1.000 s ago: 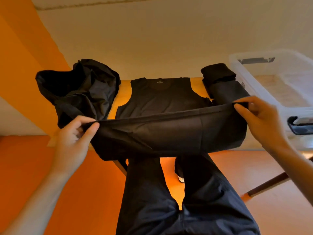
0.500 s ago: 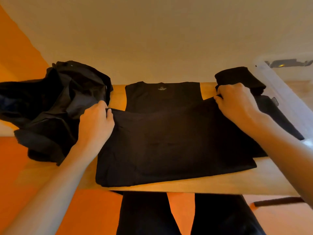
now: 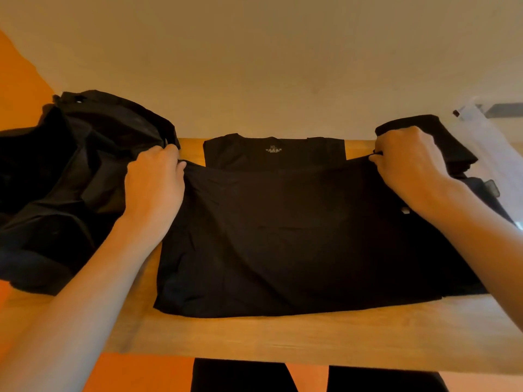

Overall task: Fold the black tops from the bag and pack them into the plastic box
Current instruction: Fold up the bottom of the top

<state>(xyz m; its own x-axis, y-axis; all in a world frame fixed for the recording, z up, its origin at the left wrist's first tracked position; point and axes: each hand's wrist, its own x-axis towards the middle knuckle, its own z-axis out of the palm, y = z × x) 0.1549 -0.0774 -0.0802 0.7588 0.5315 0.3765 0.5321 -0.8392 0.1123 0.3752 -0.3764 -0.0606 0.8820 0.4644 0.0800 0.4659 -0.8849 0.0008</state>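
A black top lies on the wooden table, its lower half folded up over the chest so only the collar with a small label shows at the back. My left hand grips the folded hem at its left corner. My right hand pinches the hem at the right corner. The crumpled black bag sits at the table's left end, touching my left hand. The clear plastic box is at the far right, mostly out of frame.
A folded black garment lies behind my right hand, next to the box. The table's near edge runs across the bottom, with my black-trousered legs and orange floor below. A pale wall rises behind the table.
The hem I held up in the air has been carried forward and laid down over the top's chest. Both hands have moved away from me and now press its corners down near the collar.
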